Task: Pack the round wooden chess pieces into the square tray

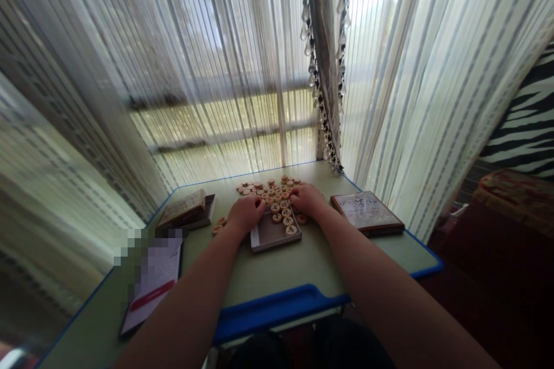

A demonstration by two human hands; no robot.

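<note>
Many round wooden pieces (271, 191) lie heaped between and just beyond the left grip (246, 211) and the right grip (306, 199). The left grip is curled near the far left part of a shallow tray (270, 234); the right grip has its fingertips down at the heap's edge. Whether either holds a piece, I cannot tell. The tray, with several pieces in its right part, sits on the tabletop (303, 268) nearer than both grips. Right of the right grip rests a flat box (367, 211).
</note>
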